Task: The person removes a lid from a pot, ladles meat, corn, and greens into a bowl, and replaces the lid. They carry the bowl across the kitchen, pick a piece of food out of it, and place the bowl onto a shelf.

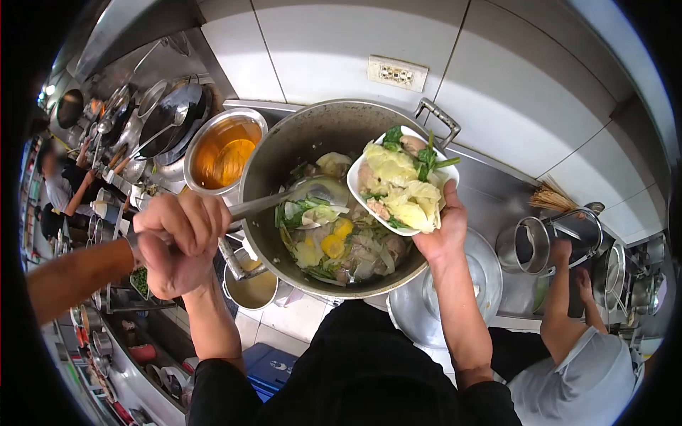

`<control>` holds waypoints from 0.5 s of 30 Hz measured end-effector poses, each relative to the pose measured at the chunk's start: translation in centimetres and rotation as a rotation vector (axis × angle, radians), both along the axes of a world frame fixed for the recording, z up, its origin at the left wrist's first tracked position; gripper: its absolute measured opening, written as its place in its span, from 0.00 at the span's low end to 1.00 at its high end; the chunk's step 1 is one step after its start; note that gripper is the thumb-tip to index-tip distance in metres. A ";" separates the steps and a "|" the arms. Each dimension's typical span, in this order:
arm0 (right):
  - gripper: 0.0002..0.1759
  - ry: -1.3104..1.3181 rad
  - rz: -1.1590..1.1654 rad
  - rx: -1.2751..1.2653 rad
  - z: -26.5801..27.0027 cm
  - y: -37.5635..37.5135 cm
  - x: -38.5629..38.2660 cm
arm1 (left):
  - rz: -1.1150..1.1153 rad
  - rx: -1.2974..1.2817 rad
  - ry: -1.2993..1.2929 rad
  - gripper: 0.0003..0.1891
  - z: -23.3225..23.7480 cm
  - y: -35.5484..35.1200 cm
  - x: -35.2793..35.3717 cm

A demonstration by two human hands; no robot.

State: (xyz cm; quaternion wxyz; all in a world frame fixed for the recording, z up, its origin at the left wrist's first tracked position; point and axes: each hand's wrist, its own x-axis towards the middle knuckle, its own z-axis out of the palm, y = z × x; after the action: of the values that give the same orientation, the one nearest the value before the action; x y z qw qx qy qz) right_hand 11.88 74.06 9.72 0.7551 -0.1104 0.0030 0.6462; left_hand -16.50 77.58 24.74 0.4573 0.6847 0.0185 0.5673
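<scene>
1. Far left: stacked woks (177,121), dark and round; person in a light top (60,188) beyond, small and blurred.
2. Left hand (176,238): fist wrapped tight around the ladle (260,206), left of the pot (257,177). Thick brown handle, looks wooden, sticks out left of the fist; grey metal shaft runs right over the pot rim.
3. Behind left hand: shiny metal bowl (250,122), smooth, round, clear orange liquid inside. Nearer the person: small pot (229,282), metal, cloudy yellowish liquid.
4. Pot: between the hands, wide, deep, round, dull scuffed metal, loop handles. Ladle head is inside; whether it touches the bottom, cannot tell.
5. In pot: wet leafy greens, limp pale pieces, smooth yellow rounds (332,246).
6. White bowl (353,186): over the pot's right side, tilted, glossy, rounded corners. Heaped with soft crinkled cabbage (405,192), dark green leaves, pinkish lumps.
7. Right hand (444,226): at the bowl's right edge and underside, palm and thumb gripping it; fingers underneath hidden.
8. Below right wrist: wide round metal dish (486,273), dull grey, partly behind the forearm.
9. Far right: straw-like brush (554,197), thin stiff strands; saucepan (506,248), round metal; co-worker in grey shirt (575,380), bare forearms.
</scene>
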 end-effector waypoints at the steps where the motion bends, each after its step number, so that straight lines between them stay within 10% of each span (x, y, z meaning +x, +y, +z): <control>1: 0.29 -0.002 -0.002 0.015 -0.1 0.0 0.0 | 0.012 -0.017 -0.007 0.25 -0.2 0.0 -0.2; 15: 0.28 -0.072 -0.069 -0.033 -0.3 -0.2 0.1 | 0.064 -0.122 -0.011 0.25 -2.6 -2.6 1.5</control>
State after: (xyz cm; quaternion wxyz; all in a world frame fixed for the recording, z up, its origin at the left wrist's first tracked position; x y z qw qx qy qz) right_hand 11.94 73.87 9.38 0.7747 -0.1456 -0.0098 0.6152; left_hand -14.97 75.01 22.16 0.4799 0.6512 0.0726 0.5834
